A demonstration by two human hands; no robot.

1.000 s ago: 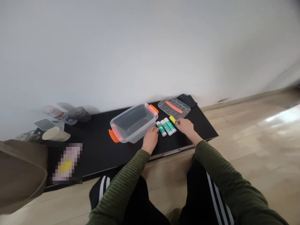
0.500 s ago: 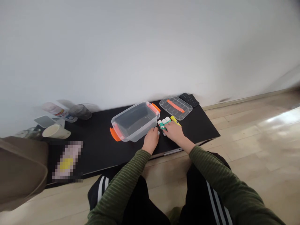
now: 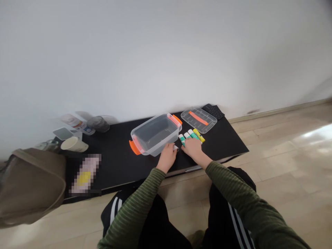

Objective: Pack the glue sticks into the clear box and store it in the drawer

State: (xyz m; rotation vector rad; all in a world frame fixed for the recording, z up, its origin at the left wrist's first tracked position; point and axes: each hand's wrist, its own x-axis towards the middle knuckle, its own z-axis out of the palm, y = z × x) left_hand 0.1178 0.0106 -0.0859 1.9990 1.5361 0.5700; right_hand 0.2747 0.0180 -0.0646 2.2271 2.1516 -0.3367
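My left hand (image 3: pixel 167 157) is closed beside the near right side of the clear plastic box (image 3: pixel 153 136), and the whitish end of what looks like a glue stick (image 3: pixel 176 148) pokes out of its fingers. To its right, my right hand (image 3: pixel 192 148) has its fingers curled over the near ends of a row of white-and-green glue sticks (image 3: pixel 187 135). A yellow stick (image 3: pixel 199 135) lies at the right end of that row. The box has no lid on, and its orange side clips (image 3: pixel 135 147) are folded outward. My right fingertips are partly hidden.
Behind the sticks, the clear lid (image 3: pixel 186 119) with an orange handle lies flat, by a black dotted object (image 3: pixel 214 110). On the left of the black table (image 3: pixel 114 166) are a paper cup (image 3: pixel 74 144), a spray can (image 3: pixel 75 123), a dark glass (image 3: pixel 99 123) and a brown bag (image 3: pixel 33 186).
The view has shifted, so the table items appear farther right. My right hand has drawn back a little toward the near ends of the glue sticks. My left hand stays beside the box.
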